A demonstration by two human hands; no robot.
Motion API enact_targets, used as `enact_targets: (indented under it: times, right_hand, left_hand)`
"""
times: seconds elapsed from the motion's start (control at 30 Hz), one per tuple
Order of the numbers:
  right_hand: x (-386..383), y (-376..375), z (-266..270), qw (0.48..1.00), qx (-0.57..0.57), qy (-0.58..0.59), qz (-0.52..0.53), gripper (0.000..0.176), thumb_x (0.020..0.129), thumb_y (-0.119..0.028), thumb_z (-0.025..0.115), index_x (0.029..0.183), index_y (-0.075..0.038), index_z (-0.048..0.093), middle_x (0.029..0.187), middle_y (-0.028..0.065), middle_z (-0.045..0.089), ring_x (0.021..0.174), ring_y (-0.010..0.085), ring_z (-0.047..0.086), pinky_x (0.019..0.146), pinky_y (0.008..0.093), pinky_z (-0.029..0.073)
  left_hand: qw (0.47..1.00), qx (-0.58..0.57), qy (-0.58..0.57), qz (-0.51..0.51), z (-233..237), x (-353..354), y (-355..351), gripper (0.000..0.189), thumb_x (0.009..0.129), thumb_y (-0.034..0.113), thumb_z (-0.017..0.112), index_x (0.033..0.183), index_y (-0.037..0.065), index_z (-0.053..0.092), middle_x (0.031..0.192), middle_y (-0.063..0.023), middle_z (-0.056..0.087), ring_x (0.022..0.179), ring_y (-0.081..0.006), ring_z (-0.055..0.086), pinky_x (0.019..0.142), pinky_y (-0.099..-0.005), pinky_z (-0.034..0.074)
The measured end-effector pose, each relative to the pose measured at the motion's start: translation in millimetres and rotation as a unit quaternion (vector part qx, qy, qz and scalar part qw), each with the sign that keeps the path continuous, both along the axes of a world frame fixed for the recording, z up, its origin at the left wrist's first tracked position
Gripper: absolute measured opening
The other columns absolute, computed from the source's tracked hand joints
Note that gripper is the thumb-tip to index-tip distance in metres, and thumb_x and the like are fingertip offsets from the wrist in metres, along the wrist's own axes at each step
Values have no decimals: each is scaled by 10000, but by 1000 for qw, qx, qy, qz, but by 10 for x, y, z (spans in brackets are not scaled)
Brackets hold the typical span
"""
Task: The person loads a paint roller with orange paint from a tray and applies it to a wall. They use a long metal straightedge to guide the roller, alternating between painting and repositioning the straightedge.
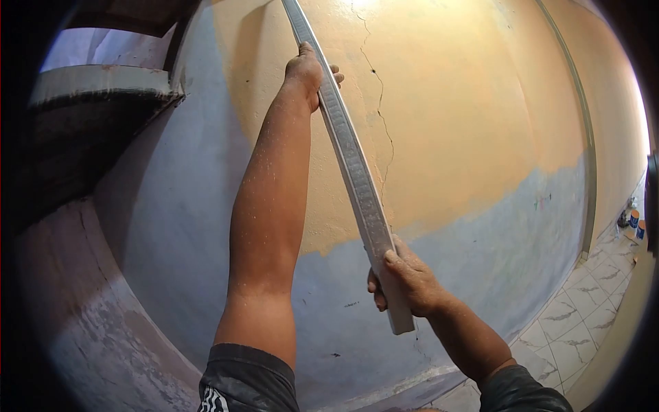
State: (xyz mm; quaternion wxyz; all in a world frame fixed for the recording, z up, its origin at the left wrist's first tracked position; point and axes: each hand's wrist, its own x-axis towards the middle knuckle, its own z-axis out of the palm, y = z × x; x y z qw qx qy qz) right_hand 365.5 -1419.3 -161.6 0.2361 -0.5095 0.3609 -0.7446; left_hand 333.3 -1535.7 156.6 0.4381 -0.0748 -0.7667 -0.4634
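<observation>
- Currently, in head view, using wall crack [373,71] as landmark.
- Got long grey bar [353,158] with pale edges, dusty face, held on a slant in front of wall [467,117]: mostly just left of crack, lower end over crack's lower stretch. Upper end cut off by top edge of view.
- Can't tell whether bar touches wall or stands off it.
- Left hand [307,74]: left of crack's upper part, clamped on bar well up its length. Thumb up along bar's left edge, fingers wrapped behind, tips showing past right edge, on the side toward crack.
- Right hand [410,275]: across crack's lower stretch, hiding part of it. Clamped on bar near its bottom end, thumb over the face, fingers curled round the left edge.
- Left forearm [268,185] left of crack, nearly straight up, pale specks on skin. Dark sleeve [247,378] below left of crack, pale lettering on it.
- Right forearm [467,336] below right of crack, bent, specked too, second dark sleeve at its end.
- Seeing yellow-orange surface both sides of crack's upper run; blue-grey area [494,254] around its lower run, ragged border between.
- Far left of crack: ledge [103,82], dark underside.
- Far right of crack: vertical strip [582,103], then veined floor tiles [570,323], small containers [634,218] on them. Too small to identify.
</observation>
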Motion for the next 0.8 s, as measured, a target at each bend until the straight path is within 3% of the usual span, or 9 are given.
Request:
enact_targets:
  times: [0.23, 0.3, 0.37, 0.5, 0.6, 0.7, 0.8]
  right_hand:
    - [-151, 171, -788, 999, 43, -2, -9, 559, 960, -550, 436, 1178, -42, 353, 789, 119, 569, 616, 179, 590, 571, 327, 504]
    - [-129, 193, -1078, 999, 47, 0, -6, 591, 949, -567, 448, 1189, -36, 352, 790, 122, 572, 630, 184, 596, 580, 333, 507]
    - [-59, 229, -1384, 996, 81, -18, -15, 643, 939, -582, 461, 1215, -12, 349, 792, 125, 578, 656, 192, 608, 601, 342, 514]
    - [40, 235, -2161, 996, 88, -32, -13, 655, 940, -575, 463, 1220, 9, 362, 799, 127, 583, 666, 202, 616, 625, 345, 523]
    - [140, 296, -2757, 990, 115, -54, -54, 660, 929, -575, 481, 1204, 18, 384, 795, 129, 589, 681, 218, 630, 648, 357, 531]
    - [229, 317, -3434, 981, 153, -100, -72, 725, 875, -620, 541, 1191, 20, 416, 793, 134, 614, 702, 224, 646, 671, 368, 536]
    - [338, 379, -3896, 954, 254, -46, -152, 817, 761, -721, 619, 1109, 9, 502, 794, 121, 654, 725, 218, 655, 694, 362, 526]
  left_hand:
    - [999, 35, 12, -27, -858, 25, 147, 661, 1031, 478, 212, 1441, -40, 226, 1060, -226, 535, 787, -247, 607, 682, -350, 541]
    - [998, 48, 16, -42, -1147, 10, 112, 613, 1028, 480, 261, 1369, -28, 294, 1002, -204, 528, 770, -226, 603, 658, -346, 540]
    - [987, 92, 6, -133, -1472, -21, 14, 513, 1024, 474, 310, 1235, 9, 357, 926, -167, 528, 716, -205, 599, 616, -338, 539]
    - [982, 113, 12, -152, -2214, 66, 61, 386, 1023, 453, 345, 1080, 72, 376, 784, -71, 496, 568, -141, 510, 518, -284, 496]
    - [964, 146, -10, -220, -2863, 30, -47, 357, 1021, 459, 354, 1001, 103, 373, 747, -45, 484, 554, -108, 483, 507, -264, 482]
    - [964, 176, -28, -196, -3426, 132, 44, 371, 1016, 477, 347, 990, 108, 378, 726, -29, 481, 552, -107, 485, 515, -277, 487]
    - [965, 171, -52, -190, -3988, 198, 36, 384, 1011, 486, 351, 1005, 103, 373, 739, -36, 491, 577, -115, 503, 544, -289, 498]
